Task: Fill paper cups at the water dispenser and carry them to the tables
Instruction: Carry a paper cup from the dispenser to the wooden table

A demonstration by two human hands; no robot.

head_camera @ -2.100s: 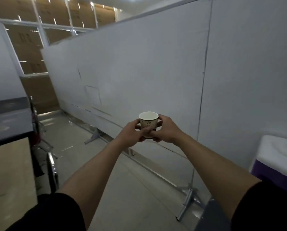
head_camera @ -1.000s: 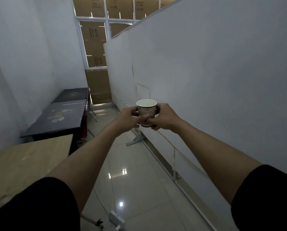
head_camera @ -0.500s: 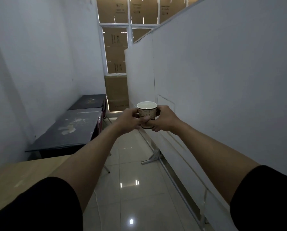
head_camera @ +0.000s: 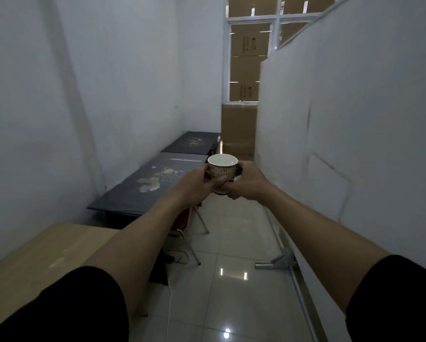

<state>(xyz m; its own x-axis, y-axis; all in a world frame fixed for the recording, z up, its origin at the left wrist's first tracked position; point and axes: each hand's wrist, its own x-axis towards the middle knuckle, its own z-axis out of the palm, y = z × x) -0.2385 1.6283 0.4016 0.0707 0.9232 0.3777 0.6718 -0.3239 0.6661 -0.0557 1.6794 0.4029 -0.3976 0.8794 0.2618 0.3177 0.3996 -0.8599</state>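
The paper cup (head_camera: 222, 172) sits just above the middle of the frame, held out at arm's length with both hands wrapped round it: the left hand (head_camera: 194, 185) closed on its near-left side with the thumb across the printed wall, the right hand (head_camera: 247, 182) closed on its right side and under the base. Its long axis stands upright, mouth pointing up and open toward the camera; pale inside, though whether water fills it I cannot tell for sure. Over the last two seconds the view has swung off the white partition (head_camera: 355, 132) at right, and the aisle now runs straight ahead, the dark tables (head_camera: 142, 191) lining the left wall and a wooden table (head_camera: 34, 262) at lower left. So the carrying leg looks well underway, with a set-down surface near on the left
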